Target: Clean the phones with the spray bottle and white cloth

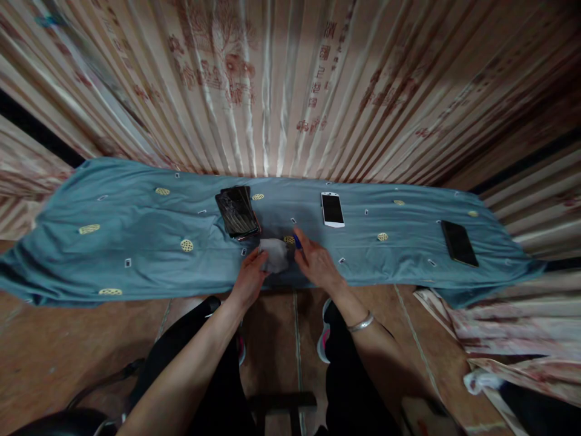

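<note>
Left hand (249, 280): we see fingers curled, pinching the edge of a grey cloth (275, 254) on the blue-covered counter (136, 242). Right hand (315, 261): closed around a small blue object (296, 241), just beside the cloth. Both forearms extended forward.

A blue cloth (136, 242) with small yellow and white patterns is lying spread over a long low surface. A stack of dark phones (238, 212) with cracked screens is sitting on it near the middle, tilted a little. A white phone (332, 209) with a dark screen is lying to the right of the stack, well apart from it. A black phone (459, 243) is resting near the cloth's right end. A pleated beige curtain (281, 85) printed with reddish figures and characters is hanging behind. A brown tiled floor (54, 345) is showing below, and crumpled patterned fabric (512, 339) is lying at the lower right.
</note>
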`<action>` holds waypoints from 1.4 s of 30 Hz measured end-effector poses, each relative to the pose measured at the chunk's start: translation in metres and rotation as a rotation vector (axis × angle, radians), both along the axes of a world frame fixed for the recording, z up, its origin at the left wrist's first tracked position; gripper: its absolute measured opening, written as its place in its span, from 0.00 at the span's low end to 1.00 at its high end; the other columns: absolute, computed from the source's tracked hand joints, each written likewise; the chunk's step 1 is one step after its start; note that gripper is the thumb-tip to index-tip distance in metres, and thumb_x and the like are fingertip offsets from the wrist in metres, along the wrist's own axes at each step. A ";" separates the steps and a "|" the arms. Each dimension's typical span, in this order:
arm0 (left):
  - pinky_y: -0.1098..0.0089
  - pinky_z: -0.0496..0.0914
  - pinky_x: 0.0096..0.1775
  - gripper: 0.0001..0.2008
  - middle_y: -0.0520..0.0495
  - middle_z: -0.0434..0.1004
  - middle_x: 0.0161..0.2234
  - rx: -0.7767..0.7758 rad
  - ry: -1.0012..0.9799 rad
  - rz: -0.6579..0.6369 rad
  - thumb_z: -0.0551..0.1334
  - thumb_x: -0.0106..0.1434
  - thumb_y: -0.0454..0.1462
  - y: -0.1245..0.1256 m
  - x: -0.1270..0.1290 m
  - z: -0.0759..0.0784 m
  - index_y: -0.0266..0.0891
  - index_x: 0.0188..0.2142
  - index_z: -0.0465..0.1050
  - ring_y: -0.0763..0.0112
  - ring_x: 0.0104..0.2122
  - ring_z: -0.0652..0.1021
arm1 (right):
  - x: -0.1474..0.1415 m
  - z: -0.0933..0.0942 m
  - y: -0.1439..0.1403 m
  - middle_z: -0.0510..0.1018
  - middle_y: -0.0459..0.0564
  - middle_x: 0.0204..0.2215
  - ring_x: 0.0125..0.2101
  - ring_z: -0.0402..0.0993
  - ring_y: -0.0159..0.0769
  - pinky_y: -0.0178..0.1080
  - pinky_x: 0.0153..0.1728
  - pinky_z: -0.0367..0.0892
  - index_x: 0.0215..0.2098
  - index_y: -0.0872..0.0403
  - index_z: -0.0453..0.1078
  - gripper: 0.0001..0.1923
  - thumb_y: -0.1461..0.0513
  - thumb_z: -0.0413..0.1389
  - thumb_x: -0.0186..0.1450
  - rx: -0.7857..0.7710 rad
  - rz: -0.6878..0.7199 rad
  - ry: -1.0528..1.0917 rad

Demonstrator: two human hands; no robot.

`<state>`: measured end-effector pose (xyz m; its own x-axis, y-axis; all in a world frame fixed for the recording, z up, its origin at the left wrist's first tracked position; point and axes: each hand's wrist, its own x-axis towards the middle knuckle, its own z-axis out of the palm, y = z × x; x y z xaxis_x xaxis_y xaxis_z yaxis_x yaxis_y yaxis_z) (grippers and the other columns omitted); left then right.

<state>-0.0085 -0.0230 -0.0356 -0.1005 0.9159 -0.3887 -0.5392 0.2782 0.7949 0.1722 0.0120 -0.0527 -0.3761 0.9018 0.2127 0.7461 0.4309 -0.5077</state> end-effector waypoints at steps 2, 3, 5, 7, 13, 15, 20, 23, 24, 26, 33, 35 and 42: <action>0.68 0.74 0.35 0.16 0.47 0.84 0.31 -0.024 -0.002 -0.012 0.74 0.44 0.40 0.000 0.000 0.000 0.38 0.33 0.79 0.62 0.36 0.83 | 0.004 -0.007 0.007 0.80 0.64 0.53 0.48 0.79 0.49 0.50 0.52 0.73 0.74 0.58 0.47 0.35 0.65 0.47 0.69 0.036 -0.039 -0.057; 0.67 0.74 0.36 0.15 0.47 0.84 0.31 -0.035 -0.005 -0.016 0.74 0.44 0.40 -0.001 0.000 0.000 0.39 0.33 0.80 0.61 0.36 0.83 | 0.005 -0.011 0.011 0.80 0.64 0.52 0.47 0.79 0.49 0.50 0.51 0.73 0.74 0.59 0.47 0.36 0.65 0.47 0.69 0.042 -0.050 -0.076; 0.67 0.74 0.35 0.12 0.48 0.84 0.30 -0.045 -0.016 -0.020 0.72 0.47 0.40 -0.001 0.001 0.001 0.40 0.32 0.80 0.61 0.36 0.83 | 0.005 -0.015 0.016 0.80 0.65 0.52 0.48 0.79 0.50 0.50 0.51 0.73 0.74 0.58 0.48 0.35 0.64 0.49 0.69 0.046 -0.067 -0.088; 0.67 0.74 0.34 0.08 0.48 0.83 0.29 -0.043 -0.023 -0.021 0.70 0.49 0.39 -0.001 0.001 0.003 0.41 0.30 0.80 0.61 0.36 0.83 | 0.002 -0.015 0.019 0.78 0.67 0.55 0.51 0.77 0.52 0.53 0.54 0.72 0.72 0.60 0.53 0.33 0.64 0.49 0.69 0.045 -0.077 -0.068; 0.68 0.73 0.34 0.09 0.47 0.82 0.30 0.003 0.004 -0.031 0.71 0.48 0.40 -0.002 -0.002 0.010 0.39 0.28 0.79 0.61 0.37 0.81 | -0.006 0.008 0.008 0.78 0.61 0.56 0.56 0.75 0.48 0.52 0.61 0.67 0.58 0.55 0.72 0.22 0.53 0.50 0.73 -0.045 -0.088 0.388; 0.66 0.74 0.34 0.13 0.46 0.82 0.29 0.019 -0.035 -0.032 0.72 0.48 0.44 -0.002 -0.004 0.011 0.38 0.30 0.79 0.60 0.36 0.81 | -0.010 0.014 0.003 0.83 0.57 0.48 0.48 0.80 0.45 0.49 0.53 0.73 0.52 0.52 0.76 0.24 0.46 0.52 0.71 -0.272 -0.078 0.634; 0.66 0.74 0.36 0.14 0.47 0.82 0.29 0.040 -0.064 -0.013 0.74 0.47 0.44 0.002 -0.008 0.011 0.38 0.28 0.79 0.61 0.34 0.81 | -0.021 0.018 -0.008 0.83 0.48 0.31 0.32 0.79 0.38 0.39 0.36 0.74 0.32 0.52 0.80 0.28 0.36 0.65 0.54 -0.825 -0.052 1.026; 0.68 0.73 0.33 0.17 0.47 0.82 0.29 0.027 -0.033 -0.001 0.75 0.44 0.46 0.004 -0.010 0.011 0.37 0.30 0.80 0.64 0.31 0.80 | -0.026 0.017 -0.011 0.82 0.45 0.27 0.27 0.75 0.33 0.36 0.30 0.71 0.31 0.51 0.80 0.25 0.41 0.72 0.48 -0.918 -0.067 1.075; 0.70 0.72 0.31 0.19 0.48 0.82 0.28 0.024 -0.007 0.002 0.76 0.43 0.46 0.004 -0.011 0.011 0.36 0.30 0.80 0.67 0.29 0.79 | -0.028 0.016 -0.012 0.82 0.45 0.28 0.27 0.75 0.32 0.35 0.29 0.70 0.32 0.51 0.81 0.24 0.43 0.73 0.47 -0.914 -0.077 1.079; 0.73 0.69 0.27 0.21 0.52 0.79 0.25 0.026 0.051 0.004 0.77 0.39 0.46 0.005 -0.011 0.012 0.36 0.30 0.79 0.73 0.25 0.75 | -0.030 0.013 -0.013 0.83 0.45 0.28 0.27 0.75 0.32 0.35 0.29 0.69 0.32 0.50 0.82 0.24 0.45 0.75 0.44 -0.904 -0.107 1.109; 0.71 0.72 0.31 0.27 0.49 0.82 0.30 0.134 0.103 -0.033 0.75 0.45 0.52 0.007 -0.017 0.011 0.36 0.39 0.80 0.69 0.29 0.78 | -0.021 0.007 -0.005 0.82 0.45 0.23 0.25 0.76 0.35 0.36 0.28 0.69 0.25 0.51 0.80 0.18 0.52 0.77 0.43 -0.808 -0.225 1.297; 0.68 0.74 0.36 0.28 0.46 0.83 0.33 0.175 0.152 -0.002 0.73 0.49 0.54 0.013 -0.026 0.006 0.37 0.43 0.79 0.66 0.33 0.80 | -0.010 0.008 0.002 0.82 0.44 0.22 0.25 0.76 0.34 0.36 0.27 0.70 0.24 0.51 0.78 0.17 0.54 0.76 0.44 -0.742 -0.287 1.368; 0.53 0.66 0.61 0.33 0.35 0.73 0.60 0.356 0.718 0.394 0.70 0.53 0.49 0.047 -0.073 -0.021 0.39 0.55 0.72 0.51 0.61 0.72 | 0.018 0.006 0.023 0.82 0.42 0.24 0.25 0.77 0.31 0.33 0.28 0.70 0.25 0.49 0.76 0.11 0.58 0.72 0.46 -0.642 -0.398 1.456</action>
<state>-0.0812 0.0239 -0.0564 -0.5436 0.8177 0.1896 0.1173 -0.1497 0.9818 0.1903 0.0353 -0.0466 0.0577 0.9622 -0.2663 -0.4862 -0.2059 -0.8492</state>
